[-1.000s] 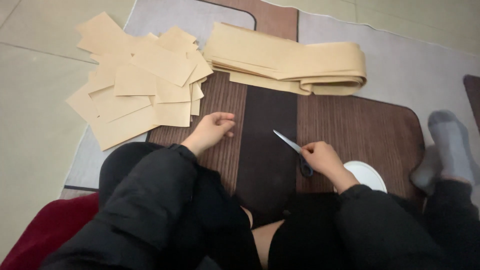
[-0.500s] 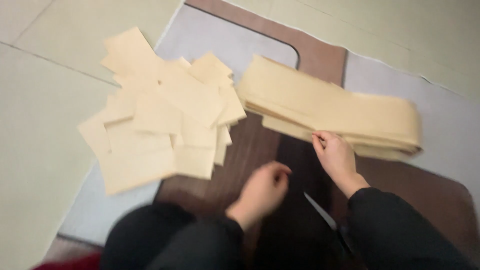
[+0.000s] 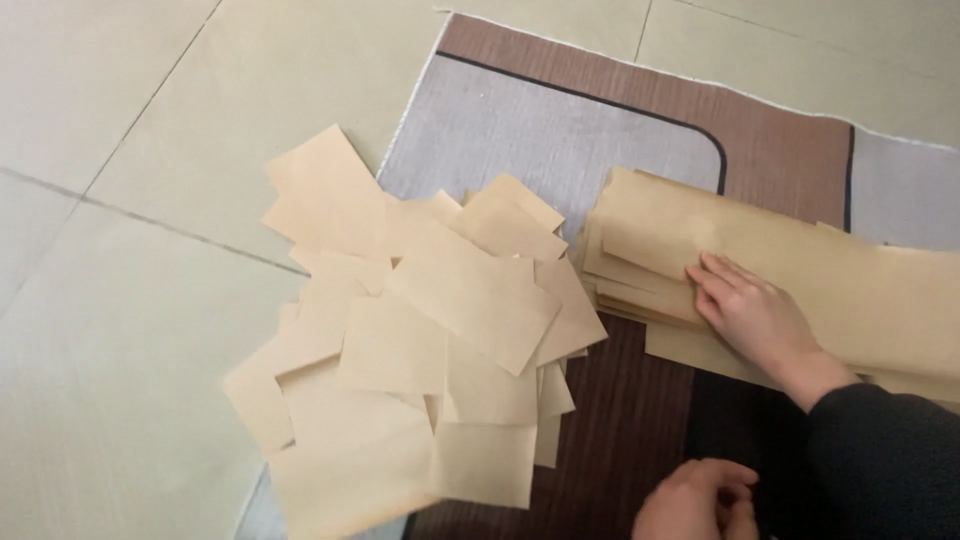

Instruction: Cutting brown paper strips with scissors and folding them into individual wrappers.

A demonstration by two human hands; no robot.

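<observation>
Fingers, right hand (image 3: 752, 318): laid flat and spread on the folded stack of long tan paper strips (image 3: 800, 270), pointing up and to the left; nothing is pinched between them, the palm presses down on the top layer.
Fingers, left hand (image 3: 695, 500): curled loosely inward at the bottom edge of the head view, above the dark brown part of the mat; whether they hold anything I cannot tell.
Stack position: under the right hand, with its left end just past the fingertips and its bulk running off to the right of them.
Stack long axis: left to right across the view, dipping slightly toward the right; the near-left end shows several stepped layers, the right end leaves the frame.
Cut pieces: a loose pile of tan paper rectangles (image 3: 440, 340) just left of the stack, overlapping at all angles, well apart from either hand.
Pile footing: partly on the mat (image 3: 520, 120), partly on the pale tiled floor (image 3: 120, 300).
Sleeve: dark sleeve (image 3: 880, 450) covers the right forearm to the wrist.
</observation>
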